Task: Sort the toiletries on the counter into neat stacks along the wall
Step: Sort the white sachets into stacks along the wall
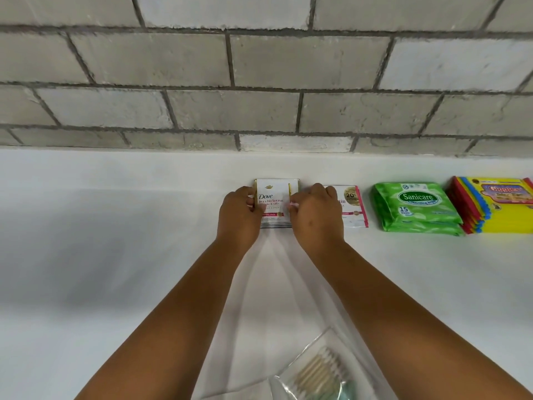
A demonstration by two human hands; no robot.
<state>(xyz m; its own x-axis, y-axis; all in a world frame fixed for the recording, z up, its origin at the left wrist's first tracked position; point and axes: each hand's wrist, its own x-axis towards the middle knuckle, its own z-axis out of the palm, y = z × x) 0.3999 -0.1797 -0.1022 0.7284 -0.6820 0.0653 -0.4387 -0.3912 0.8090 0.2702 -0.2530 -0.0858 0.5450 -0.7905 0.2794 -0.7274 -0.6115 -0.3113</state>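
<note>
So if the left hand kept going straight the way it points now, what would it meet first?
The left hand already grips the Dove sachet stack, so that stack comes first. Past it lies only bare counter, then probably the block wall, though depth is hard to judge in this single view.

Grey block wall [259, 82] with dark mortar, white counter [115, 255], soft shadows

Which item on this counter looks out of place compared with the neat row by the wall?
The clear bag of cotton swabs lies alone at the counter's near edge, tilted, away from the stacks along the wall: Dove sachets, pink-edged sachets, Sanicare wipes and Giggles packs. Both the left hand and right hand hold the Dove stack.
</note>
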